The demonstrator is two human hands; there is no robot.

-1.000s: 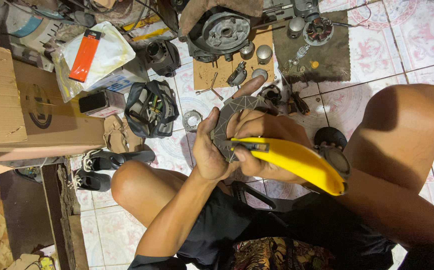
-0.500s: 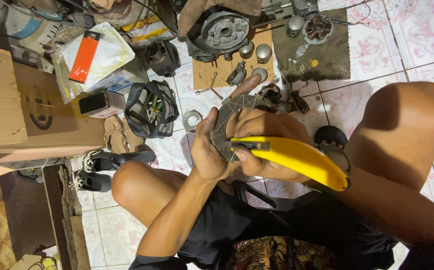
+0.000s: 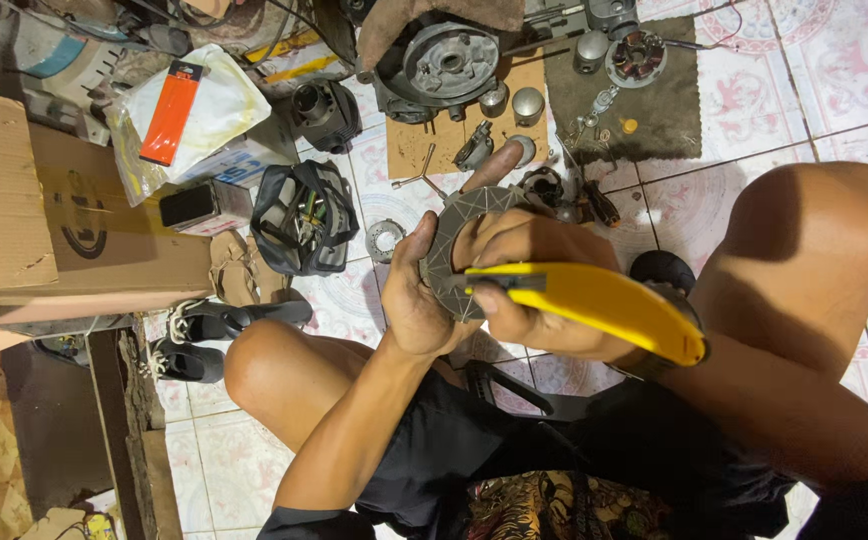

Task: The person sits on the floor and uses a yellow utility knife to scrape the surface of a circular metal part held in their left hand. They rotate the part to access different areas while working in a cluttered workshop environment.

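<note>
I sit on a tiled floor with both knees raised. My left hand [image 3: 422, 290] holds a round grey disc with a grooved, segmented face [image 3: 451, 240], its index finger stretched along the disc's upper edge. My right hand [image 3: 524, 275] grips a yellow-handled utility knife [image 3: 594, 300], and the short blade end rests against the disc's face near its lower edge. The two hands touch each other around the disc, and my fingers cover much of it.
Engine parts lie ahead: a round metal casing [image 3: 444, 65], small cylinders [image 3: 526, 105], pieces on a dark mat [image 3: 634, 100]. A black tool pouch [image 3: 304, 220] and plastic bag with an orange pack [image 3: 179, 115] sit left. A cardboard box [image 3: 44, 220] stands far left.
The knife and my right hand shifted slightly along the disc's face; my left hand keeps the same hold.
</note>
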